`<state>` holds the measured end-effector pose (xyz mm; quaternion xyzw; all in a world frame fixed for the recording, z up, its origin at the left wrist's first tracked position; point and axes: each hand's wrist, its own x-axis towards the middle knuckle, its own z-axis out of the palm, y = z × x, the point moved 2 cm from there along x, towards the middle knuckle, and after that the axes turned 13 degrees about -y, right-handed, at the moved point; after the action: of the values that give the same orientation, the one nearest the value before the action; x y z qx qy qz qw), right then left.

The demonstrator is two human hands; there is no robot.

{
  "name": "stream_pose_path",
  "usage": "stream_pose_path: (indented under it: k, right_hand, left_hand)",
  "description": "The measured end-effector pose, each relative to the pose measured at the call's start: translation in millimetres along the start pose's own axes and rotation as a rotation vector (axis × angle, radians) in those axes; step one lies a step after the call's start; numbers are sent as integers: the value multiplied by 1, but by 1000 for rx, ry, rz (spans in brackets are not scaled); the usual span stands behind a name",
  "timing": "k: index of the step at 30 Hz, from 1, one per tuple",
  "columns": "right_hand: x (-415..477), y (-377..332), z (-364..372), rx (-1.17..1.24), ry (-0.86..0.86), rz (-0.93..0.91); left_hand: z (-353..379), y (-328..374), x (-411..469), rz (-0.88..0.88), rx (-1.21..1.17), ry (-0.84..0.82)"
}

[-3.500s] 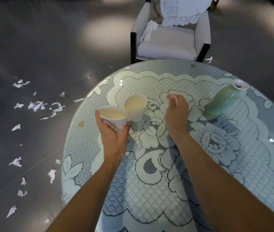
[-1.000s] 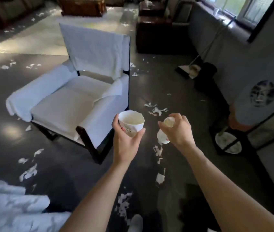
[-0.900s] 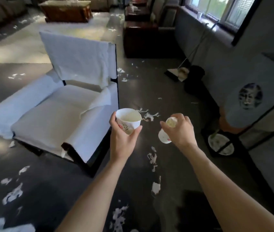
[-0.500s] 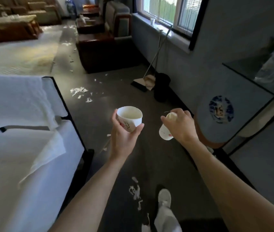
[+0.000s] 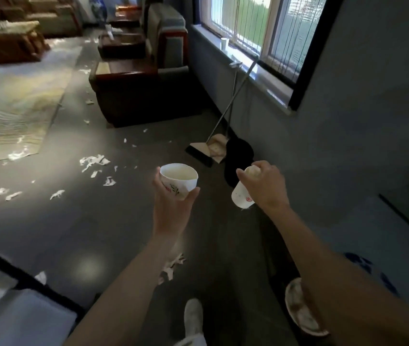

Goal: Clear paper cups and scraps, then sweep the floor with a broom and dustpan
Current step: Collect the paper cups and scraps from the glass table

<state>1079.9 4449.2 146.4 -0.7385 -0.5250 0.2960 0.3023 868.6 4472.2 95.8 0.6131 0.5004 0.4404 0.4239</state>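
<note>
The left hand point(image 5: 173, 211) grips a flowered paper cup point(image 5: 179, 181) from below and behind, thumb on one side and fingers on the other. That cup stands upright in the air, its long axis vertical and its open mouth facing up. The right hand point(image 5: 267, 188) is curled over the top of a second paper cup point(image 5: 241, 197), pinching it near the rim. This one is tilted: its long axis slants, the mouth up under the fingers and the base hanging down and to the left. Both cups are held out in front at about the same height, well apart, above the dark floor point(image 5: 113, 221). White paper scraps point(image 5: 93, 162) lie scattered on the floor to the left, with more beneath the left forearm. Beyond the cups, a broom point(image 5: 198, 151) and a dustpan point(image 5: 217, 149) rest on the floor beside a black bin point(image 5: 238, 156), their handles leaning up to the right against the windowsill point(image 5: 253, 61).
</note>
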Motion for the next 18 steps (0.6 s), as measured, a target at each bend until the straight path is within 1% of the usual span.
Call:
stream_pose_path:
  k: [4, 8, 11, 13, 18]
  right_hand:
    - [127, 4, -7, 44, 63, 3]
    - [252, -2, -9, 24, 172, 76]
    - [328, -4, -16, 57, 230, 131]
    - [369, 2, -24, 77, 262, 185]
    - [488, 38, -35, 139, 262, 298]
  left_hand:
    - [25, -25, 129, 20, -7, 8]
    - [46, -36, 256, 13, 46, -26]
    - [69, -34, 343, 28, 129, -148]
    - [88, -35, 396, 33, 153, -198]
    - [160, -60, 521, 23, 150, -316]
